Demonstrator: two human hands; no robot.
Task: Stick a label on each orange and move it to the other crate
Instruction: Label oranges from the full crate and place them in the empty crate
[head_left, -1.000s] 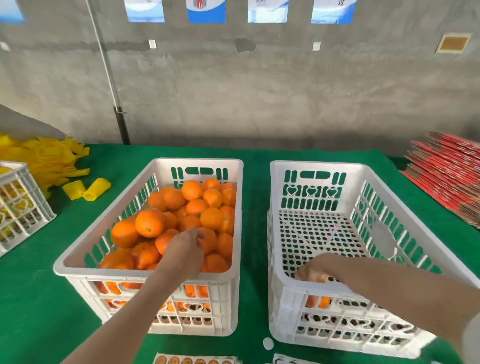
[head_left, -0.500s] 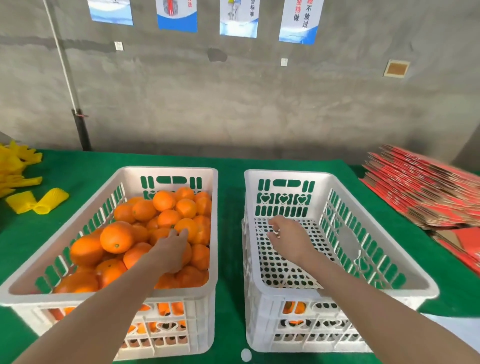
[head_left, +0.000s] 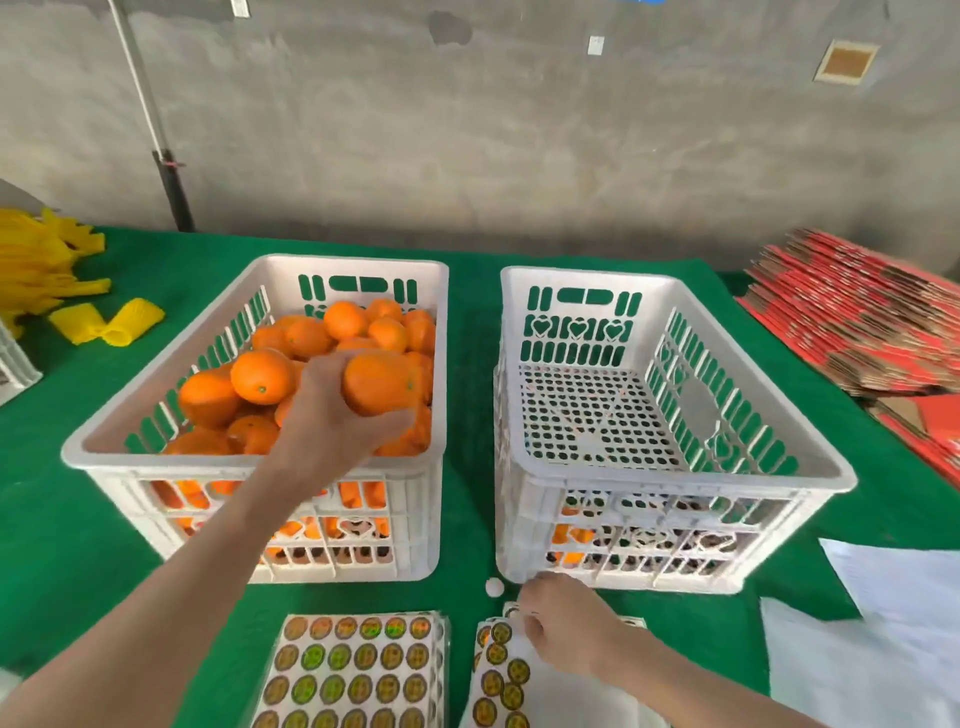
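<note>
Two arms seen from the wearer's own viewpoint, left forearm (head_left: 171, 597) and right forearm (head_left: 691, 686) shown bare right down to the lower frame edge, left hand (head_left: 332, 415) and right hand (head_left: 561, 629) bare as well, wrists and fingers uncovered

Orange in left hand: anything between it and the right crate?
Nothing visible. The left hand holds the orange over the left crate; only green cloth separates it from the open-topped right crate.
</note>
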